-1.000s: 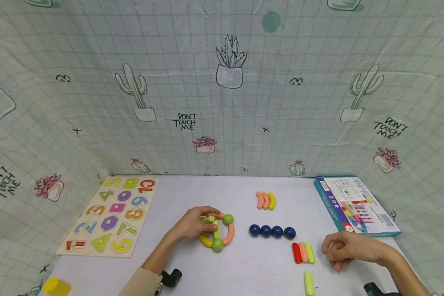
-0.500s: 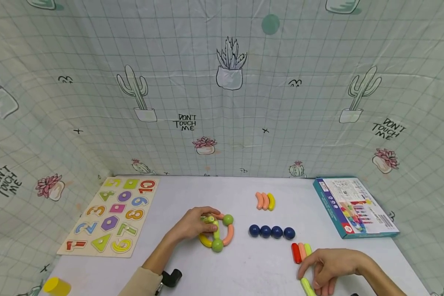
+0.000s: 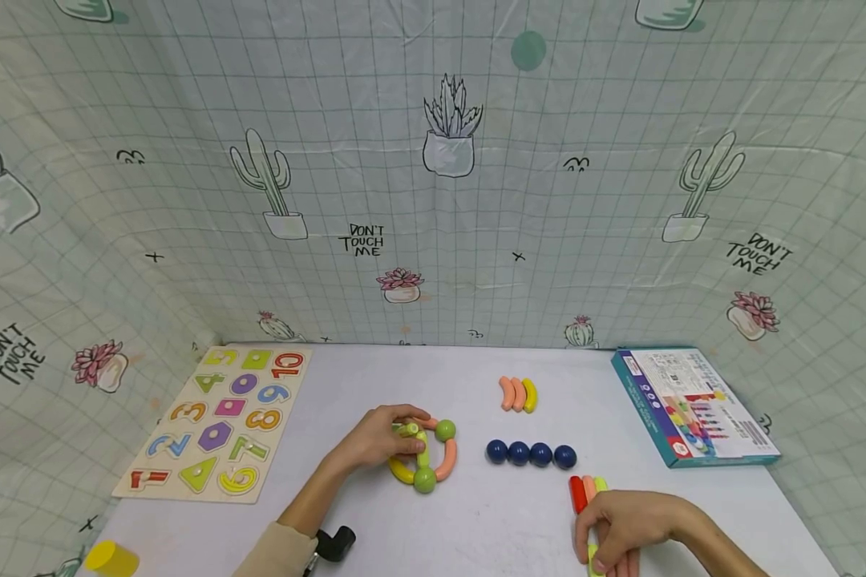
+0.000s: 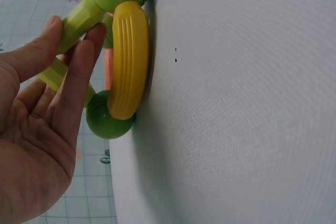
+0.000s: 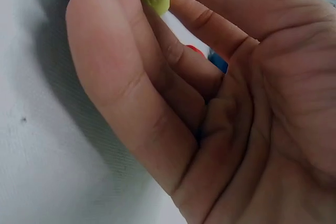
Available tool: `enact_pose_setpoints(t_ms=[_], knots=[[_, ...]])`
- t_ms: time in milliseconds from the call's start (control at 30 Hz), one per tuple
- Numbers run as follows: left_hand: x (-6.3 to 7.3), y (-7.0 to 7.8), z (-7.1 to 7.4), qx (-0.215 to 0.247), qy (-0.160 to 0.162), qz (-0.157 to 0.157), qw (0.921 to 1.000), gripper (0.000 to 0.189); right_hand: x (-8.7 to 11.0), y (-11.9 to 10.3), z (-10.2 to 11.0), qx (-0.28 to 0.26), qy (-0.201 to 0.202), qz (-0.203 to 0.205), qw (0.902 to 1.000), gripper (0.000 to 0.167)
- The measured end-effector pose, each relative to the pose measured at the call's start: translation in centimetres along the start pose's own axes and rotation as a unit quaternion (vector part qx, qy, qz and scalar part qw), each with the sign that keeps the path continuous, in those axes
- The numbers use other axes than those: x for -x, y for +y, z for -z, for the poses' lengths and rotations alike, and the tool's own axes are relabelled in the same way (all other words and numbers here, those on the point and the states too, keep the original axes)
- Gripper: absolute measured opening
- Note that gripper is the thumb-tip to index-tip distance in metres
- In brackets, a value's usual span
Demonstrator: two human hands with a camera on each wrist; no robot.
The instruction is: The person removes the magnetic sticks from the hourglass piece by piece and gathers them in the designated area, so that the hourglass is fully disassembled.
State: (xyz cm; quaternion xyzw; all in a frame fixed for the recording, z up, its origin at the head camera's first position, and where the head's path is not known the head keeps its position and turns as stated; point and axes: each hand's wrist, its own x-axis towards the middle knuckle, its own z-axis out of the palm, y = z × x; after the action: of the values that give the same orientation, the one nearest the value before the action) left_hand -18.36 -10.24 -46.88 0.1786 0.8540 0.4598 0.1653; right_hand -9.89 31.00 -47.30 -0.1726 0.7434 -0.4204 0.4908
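My left hand pinches a light green ribbed rod between thumb and fingers. That rod joins a green ball at the top of the left wrist view and belongs to a ring-shaped build, with a yellow curved piece, salmon curved pieces and green balls. The build lies on the table. At the front right, my right hand pinches a loose light green rod, mostly hidden by the fingers. Just beyond that hand lie a red rod, a salmon one and another light green one, side by side.
Several dark blue balls form a row right of the build. Behind them lie salmon and yellow curved pieces. A number puzzle board is at left, a flat box at right. A yellow cylinder stands near the front left.
My right hand has come left and toward the front edge from beside the box, and now grips the loose light green rod. The left hand and the build have stayed in place.
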Motion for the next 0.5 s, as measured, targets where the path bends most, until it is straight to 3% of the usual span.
enact_pose_setpoints(t_ms=[133, 300, 500], knots=[[0.0, -0.1, 0.0, 0.002, -0.001, 0.001, 1.0000, 0.041, 0.1, 0.0, 0.4, 0.002, -0.002, -0.002, 1.0000, 0.010], [0.0, -0.1, 0.0, 0.005, 0.000, 0.000, 1.0000, 0.041, 1.8, -0.1, 2.6, -0.043, -0.004, 0.012, 0.9990, 0.017], [0.0, -0.2, 0.0, 0.004, 0.000, -0.002, 1.0000, 0.041, 5.0, 0.6, 6.0, -0.053, 0.041, 0.016, 0.9976, 0.026]])
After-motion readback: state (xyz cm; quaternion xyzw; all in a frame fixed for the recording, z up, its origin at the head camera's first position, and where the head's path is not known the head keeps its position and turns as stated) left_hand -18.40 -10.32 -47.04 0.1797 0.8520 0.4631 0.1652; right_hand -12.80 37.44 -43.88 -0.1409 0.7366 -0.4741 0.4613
